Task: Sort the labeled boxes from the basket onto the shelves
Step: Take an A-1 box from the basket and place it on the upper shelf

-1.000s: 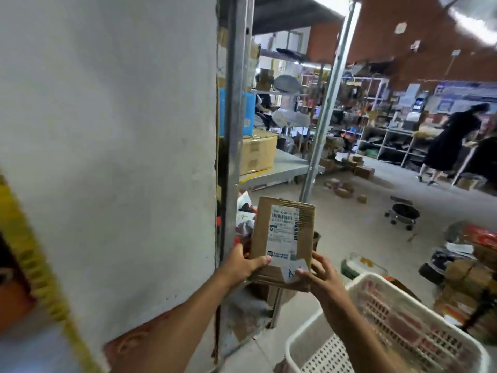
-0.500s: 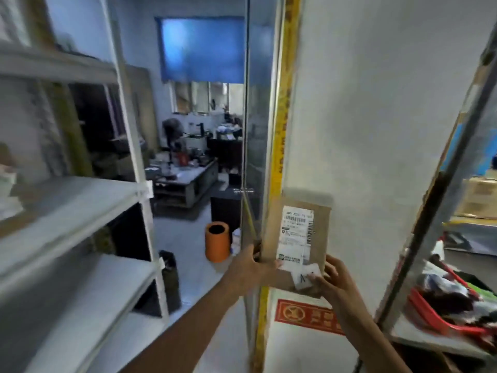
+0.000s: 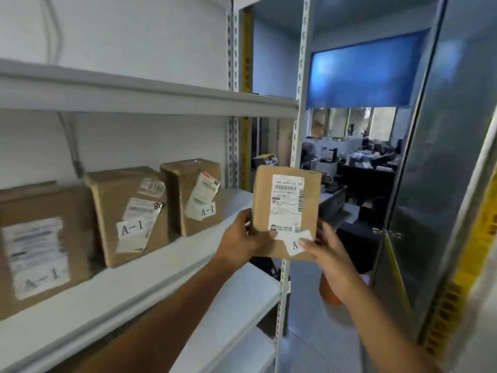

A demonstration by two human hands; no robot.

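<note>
Beside shelves [image 3: 166, 267], both hands [image 3: 285, 246] hold box [image 3: 286, 208] upright, label facing camera.

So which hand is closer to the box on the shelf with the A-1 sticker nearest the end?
Left. The left hand is just right of that A-1 box; the right hand is farther right, across the held box.

Shelf [image 3: 161, 267]: three boxes in a row: left box [image 3: 40, 246], middle box [image 3: 129, 211], right box [image 3: 193, 195].
Held box [image 3: 286, 211]: right of the shelf row, before the upright [image 3: 301, 103].
Left hand [image 3: 242, 238]: on its lower left edge.
Right hand [image 3: 328, 254]: at its lower right corner, probably over the tag.
</note>
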